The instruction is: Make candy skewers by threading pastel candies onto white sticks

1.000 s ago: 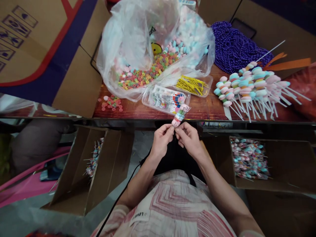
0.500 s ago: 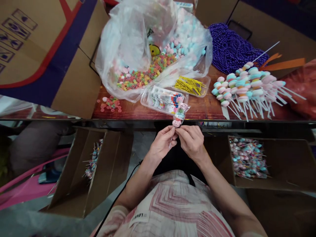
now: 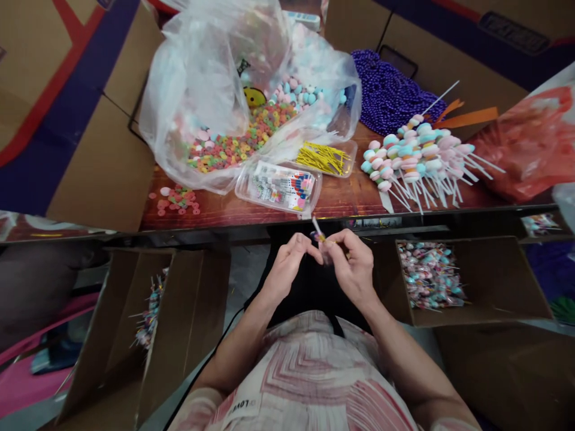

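My left hand (image 3: 290, 263) and my right hand (image 3: 354, 263) meet below the table edge, both pinched on a wrapped candy skewer (image 3: 320, 234). Its white stick pokes up between my fingertips; the candy end is mostly hidden behind my fingers. A thin yellow twist tie (image 3: 338, 242) shows at my right fingertips. Just above my hands, on the table, lies a clear tray of printed labels (image 3: 279, 185), and beyond it a clear tray of yellow twist ties (image 3: 324, 158).
On the wooden table (image 3: 350, 200) sit a big plastic bag of coloured candy rings (image 3: 233, 140), a pile of unwrapped candy skewers (image 3: 415, 158), purple beads (image 3: 386, 93) and a red bag (image 3: 525, 143). Cardboard boxes of skewers stand at my right (image 3: 431, 278) and left (image 3: 150, 314).
The skewer has been turned and lowered: its candy end pointed up toward the table before, now the stick end points up from between my fingers. The view has shifted right.
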The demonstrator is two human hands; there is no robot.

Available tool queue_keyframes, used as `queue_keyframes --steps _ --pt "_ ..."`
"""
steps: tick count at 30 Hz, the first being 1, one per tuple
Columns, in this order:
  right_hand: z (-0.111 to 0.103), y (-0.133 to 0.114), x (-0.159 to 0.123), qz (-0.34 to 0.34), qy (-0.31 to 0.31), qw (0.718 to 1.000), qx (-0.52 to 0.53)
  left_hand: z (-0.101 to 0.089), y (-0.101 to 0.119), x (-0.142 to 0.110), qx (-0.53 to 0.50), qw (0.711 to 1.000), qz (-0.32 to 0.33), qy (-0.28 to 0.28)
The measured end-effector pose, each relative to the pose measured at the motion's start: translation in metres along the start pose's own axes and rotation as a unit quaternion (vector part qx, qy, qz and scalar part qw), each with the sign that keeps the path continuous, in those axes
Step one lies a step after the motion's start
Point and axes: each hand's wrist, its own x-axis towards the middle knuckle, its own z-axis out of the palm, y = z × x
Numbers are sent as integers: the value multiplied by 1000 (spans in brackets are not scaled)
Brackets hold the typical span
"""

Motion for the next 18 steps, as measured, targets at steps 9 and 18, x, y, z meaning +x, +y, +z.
queue_keyframes --steps 9,18 --pt "-7 -7 -39 76 16 995 66 27 -10 -11 -100 991 -87 -13" --pt "-42 37 -87 170 124 972 108 68 -12 9 147 976 106 -118"
